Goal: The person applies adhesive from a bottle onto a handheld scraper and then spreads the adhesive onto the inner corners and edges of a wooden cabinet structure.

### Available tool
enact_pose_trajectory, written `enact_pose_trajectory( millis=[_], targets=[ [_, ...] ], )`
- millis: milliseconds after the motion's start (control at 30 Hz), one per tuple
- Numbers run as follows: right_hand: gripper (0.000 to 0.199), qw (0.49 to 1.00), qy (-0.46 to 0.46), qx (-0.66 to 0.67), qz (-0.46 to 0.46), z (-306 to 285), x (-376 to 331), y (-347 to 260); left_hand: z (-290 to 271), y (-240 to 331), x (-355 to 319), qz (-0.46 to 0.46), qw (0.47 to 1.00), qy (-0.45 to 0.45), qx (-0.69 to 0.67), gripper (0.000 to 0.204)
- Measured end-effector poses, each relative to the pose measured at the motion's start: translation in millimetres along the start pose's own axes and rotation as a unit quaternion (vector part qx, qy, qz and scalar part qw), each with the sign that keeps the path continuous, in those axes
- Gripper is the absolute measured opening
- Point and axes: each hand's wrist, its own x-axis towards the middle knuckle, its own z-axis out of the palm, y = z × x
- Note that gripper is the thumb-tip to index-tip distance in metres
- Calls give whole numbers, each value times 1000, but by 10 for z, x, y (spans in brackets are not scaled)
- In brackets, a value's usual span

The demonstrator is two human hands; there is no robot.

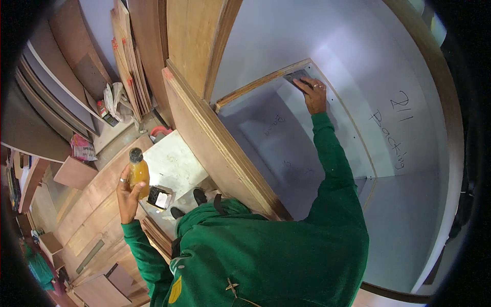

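Our left hand [129,193] wraps its fingers round a clear bottle [138,173] of yellow-orange liquid, the thumb laid across the near side and the dark cap pointing up; a ring sits on one finger. Our right hand [316,97], reaching well away from it, has its fingers stretched forward and bent over a dark flat pad [294,76], pinching it near one edge; the thumb is too hidden for us to tell how it lies. The pad is at the inner corner of a wood-edged frame [261,86] inside a pale-lined cabinet [409,220], though we cannot tell which surface it touches. Dark handwriting [391,135] marks the lining to the right of our arm. Green sleeves run back from both wrists to our green sweatshirt [276,250], where a star-shaped pendant [231,287] hangs. Between the bottle and the cabinet's thick wooden edge [230,153] lies a white board [173,159], with an open black box [159,197] just below the bottle and our dark shoes [200,196] beside it. Farther out, thin wooden boards [134,71] lean upright near a whitish plastic bag [117,100], and curved panels [33,120] stand at the far left.
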Motion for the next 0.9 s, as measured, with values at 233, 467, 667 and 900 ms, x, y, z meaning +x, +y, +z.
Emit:
enact_pose_trajectory(
  millis=[233, 467, 667, 900],
  targets=[
    [40, 996, -87, 22, -18, -35, 334, 91, 168, -40, 93, -3, 999, -32, 4, 65],
    [35, 990, -120, 41, -69, -238, 478, 124, 165, -71, -62, -21, 1000, -4, -8, 66],
    [34, 988, -134, 52, -64, -186, 572, 52, 132, -12, -123, -38, 999, 1, -3, 66],
    [34, 981, -154, 93, -72, -336, 644, 103, 104, -51, -203, -54, 998, 21, -26, 66]
  ],
)
